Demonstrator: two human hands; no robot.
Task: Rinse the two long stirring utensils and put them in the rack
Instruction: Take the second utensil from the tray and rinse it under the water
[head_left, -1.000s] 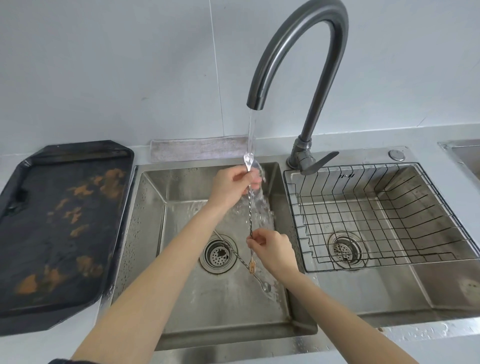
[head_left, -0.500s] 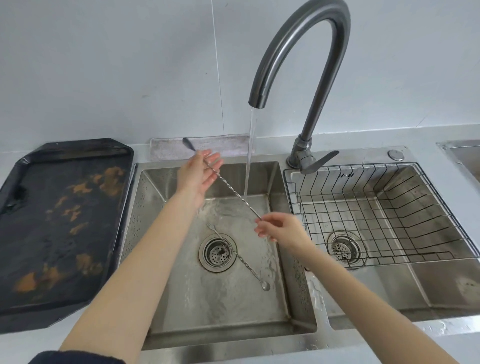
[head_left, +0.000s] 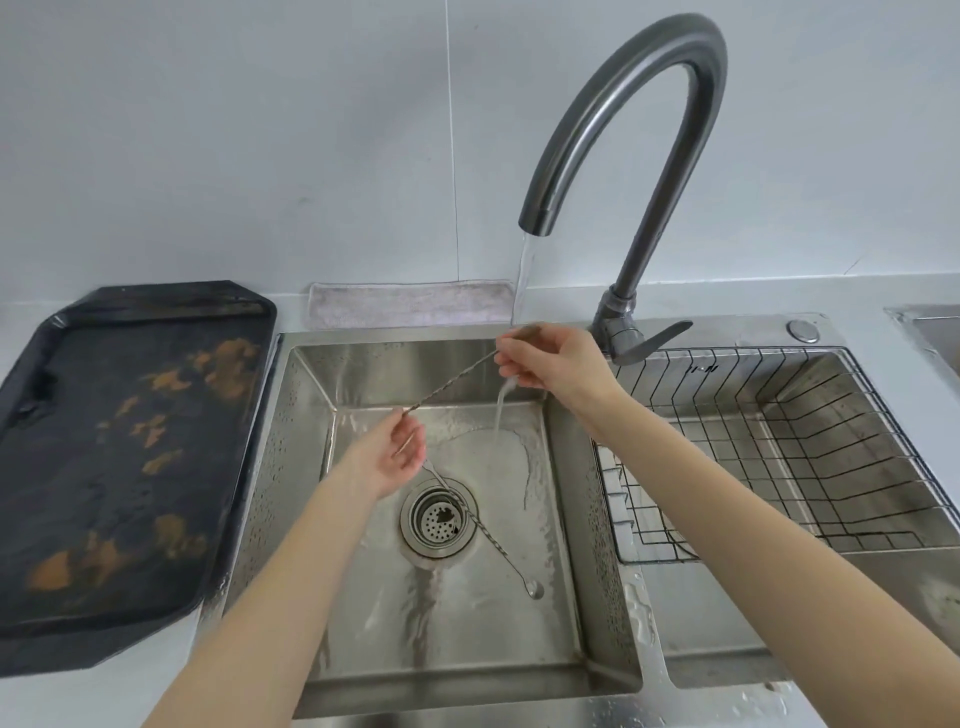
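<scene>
We hold one twisted stirrer (head_left: 451, 382) stretched between both hands over the left sink basin (head_left: 306, 395). Our right hand (head_left: 553, 364) pinches its upper end right under the running stream (head_left: 524, 275) from the tap (head_left: 628, 140), and our left hand (head_left: 389, 457) is closed lightly around its lower end. The second stirrer (head_left: 483, 530) lies loose on the basin floor, crossing the drain strainer (head_left: 434, 519), its small bowl resting near the front right of the basin. The wire rack (head_left: 779, 447) sits in the right basin, with nothing visible in it.

As we judge it, the main risk is slip: the metal is thin, wet and held only at its tips, so a loosened pinch would drop it onto the other stirrer or the drain. Water deflecting off our right hand already splashes down the basin wall; tilting the stirrer steeply could send spray onto the bench. The rack's gaps look wide, so a stirrer laid carelessly could slide through the wires. We also risk forgetting the one in the basin, which looks unrinsed at this point.
</scene>
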